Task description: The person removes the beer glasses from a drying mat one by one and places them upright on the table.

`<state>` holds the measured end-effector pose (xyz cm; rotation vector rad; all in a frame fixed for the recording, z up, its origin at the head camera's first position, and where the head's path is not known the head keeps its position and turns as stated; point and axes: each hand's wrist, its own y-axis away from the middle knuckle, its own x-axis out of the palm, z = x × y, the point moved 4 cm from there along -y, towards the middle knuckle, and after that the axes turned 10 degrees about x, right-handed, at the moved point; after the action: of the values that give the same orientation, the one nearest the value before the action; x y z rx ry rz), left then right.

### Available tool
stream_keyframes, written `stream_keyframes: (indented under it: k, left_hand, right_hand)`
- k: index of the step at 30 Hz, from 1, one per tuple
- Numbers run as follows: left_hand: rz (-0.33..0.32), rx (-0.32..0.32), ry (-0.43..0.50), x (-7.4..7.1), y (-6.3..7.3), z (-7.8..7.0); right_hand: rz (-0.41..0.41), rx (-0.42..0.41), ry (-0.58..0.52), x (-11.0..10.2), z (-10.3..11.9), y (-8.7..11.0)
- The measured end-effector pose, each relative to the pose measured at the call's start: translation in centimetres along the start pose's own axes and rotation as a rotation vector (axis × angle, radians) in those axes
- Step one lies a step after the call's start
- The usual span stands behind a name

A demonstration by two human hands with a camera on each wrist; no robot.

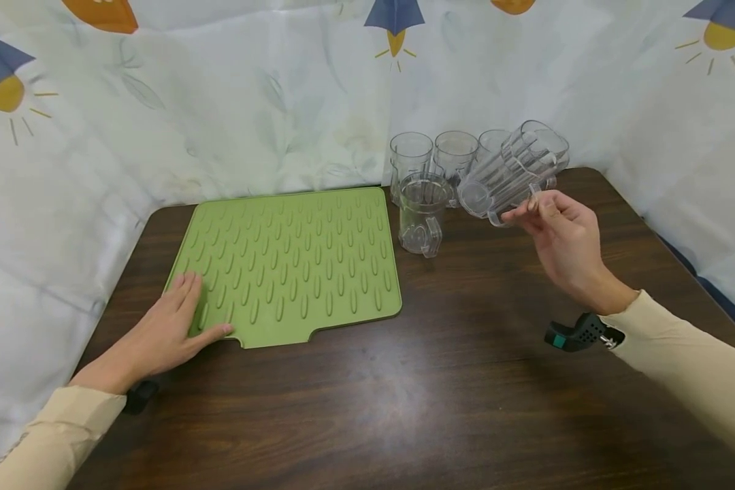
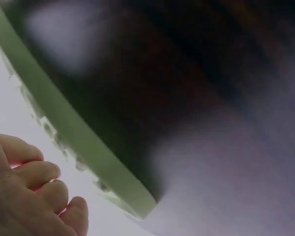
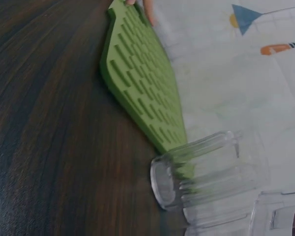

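My right hand (image 1: 568,238) pinches the handle of a clear plastic mug (image 1: 514,173), lifted and tilted with its mouth toward the upper right. Several similar clear mugs stand upright at the back of the table; the held one partly hides those behind it. Closest to me among them is one mug (image 1: 421,216) beside the mat's right edge, its handle turned toward me. On the left, my left hand (image 1: 165,327) rests with straight fingers on the near left corner of a green ridged drying mat (image 1: 294,265). The right wrist view also shows the mat (image 3: 142,78) and a standing mug (image 3: 211,172).
The dark wooden table (image 1: 392,408) extends in front of the mat and mugs. Patterned white fabric (image 1: 233,102) hangs behind the table and along both sides. The mugs stand close together against the back fabric.
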<state>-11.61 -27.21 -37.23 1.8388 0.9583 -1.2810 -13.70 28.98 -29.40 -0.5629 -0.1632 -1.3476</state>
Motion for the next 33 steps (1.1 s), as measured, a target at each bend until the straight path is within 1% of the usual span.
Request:
stream_keyframes:
  k: [4,9,14,21,26,30,33]
  left_hand:
    - [0.015,-0.005,0.008,0.3,0.0,0.2]
    - [0.031,-0.011,0.017,0.6,0.0,0.4]
    - [0.065,-0.015,0.024,0.8,-0.1,0.5]
    - [0.077,-0.013,0.026,0.8,-0.1,0.6]
    - [0.093,-0.016,0.037,0.8,0.0,0.8]
    - [0.104,-0.013,0.043,0.8,-0.1,0.8]
    - [0.104,-0.009,0.042,0.7,-0.1,0.8]
  right_hand:
    - [0.000,0.003,0.087,-0.5,-0.5,0.2]
    - [-0.040,0.031,0.197,-1.0,-1.4,0.3]
    - [-0.063,0.091,0.318,-1.4,-2.2,0.4]
    - [-0.073,0.182,0.502,-1.6,-3.5,0.6]
    - [-0.068,0.254,0.579,-1.7,-4.4,0.6]
    - [-0.075,0.280,0.631,-1.7,-4.8,0.6]
    - [-0.070,0.288,0.618,-1.5,-5.0,0.5]
